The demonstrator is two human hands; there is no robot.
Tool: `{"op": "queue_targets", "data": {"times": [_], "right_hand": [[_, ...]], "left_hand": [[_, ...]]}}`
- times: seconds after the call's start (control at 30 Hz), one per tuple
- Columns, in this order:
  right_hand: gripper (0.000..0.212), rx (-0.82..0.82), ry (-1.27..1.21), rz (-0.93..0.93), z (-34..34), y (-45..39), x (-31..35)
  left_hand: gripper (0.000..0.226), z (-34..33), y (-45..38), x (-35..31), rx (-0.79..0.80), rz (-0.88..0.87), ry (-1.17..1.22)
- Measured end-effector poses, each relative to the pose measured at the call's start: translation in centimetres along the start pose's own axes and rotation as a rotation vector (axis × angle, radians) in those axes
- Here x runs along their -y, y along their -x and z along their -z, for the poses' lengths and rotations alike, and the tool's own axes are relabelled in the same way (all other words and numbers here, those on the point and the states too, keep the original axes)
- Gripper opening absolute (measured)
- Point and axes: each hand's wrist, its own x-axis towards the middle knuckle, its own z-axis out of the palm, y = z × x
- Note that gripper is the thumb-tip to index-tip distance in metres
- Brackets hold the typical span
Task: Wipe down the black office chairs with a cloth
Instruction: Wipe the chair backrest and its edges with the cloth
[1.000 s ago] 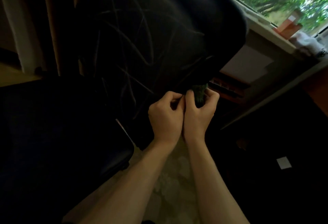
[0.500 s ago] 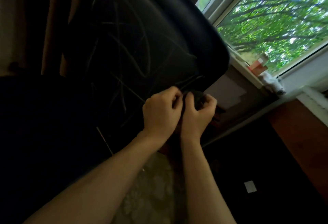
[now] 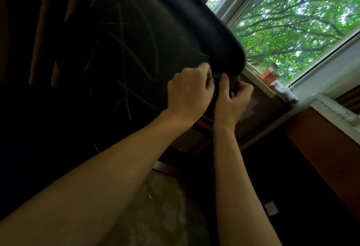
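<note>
A black office chair fills the upper left, its back marked with pale scratch lines and edged by a thick padded rim. Both my hands meet at the lower corner of that rim. My left hand has its fingers curled and pinches a dark cloth against the chair's edge. My right hand grips the same cloth from the right, thumb up. Most of the cloth is hidden between the fingers and is hard to tell from the dark chair.
A window with green trees outside stands at the upper right. On its sill sit a small orange box and a white crumpled thing. A patterned floor lies below, with dark furniture at right.
The view has tilted up and right, showing more window. Both hands stay together on the cloth at the chair's corner, now higher along the rim.
</note>
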Motion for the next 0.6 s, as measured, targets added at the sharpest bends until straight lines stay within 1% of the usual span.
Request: {"op": "queue_targets", "data": {"times": [0.13,0.27,0.33,0.47,0.6], "right_hand": [[0.024,0.046,-0.085,0.012,-0.7,1.8,-2.3],[0.030,0.054,-0.150,-0.003,-2.0,4.5,-3.8],[0.032,0.097,-0.205,-0.042,-2.5,5.5,-4.5],[0.034,0.182,-0.255,-0.075,-2.4,6.8,-5.8],[0.035,0.152,-0.238,-0.061,-1.9,7.6,-6.6]], "left_hand": [[0.013,-0.8,2.6,1.9,-0.046,-0.051,-0.012],[0.013,-1.2,4.8,4.5,-0.074,-0.053,-0.026],[0.014,-0.9,5.4,5.3,-0.117,-0.095,-0.034],[0.015,-0.5,6.2,6.0,-0.134,-0.142,-0.084],[0.013,-0.8,7.4,6.4,-0.156,-0.164,-0.142]]}}
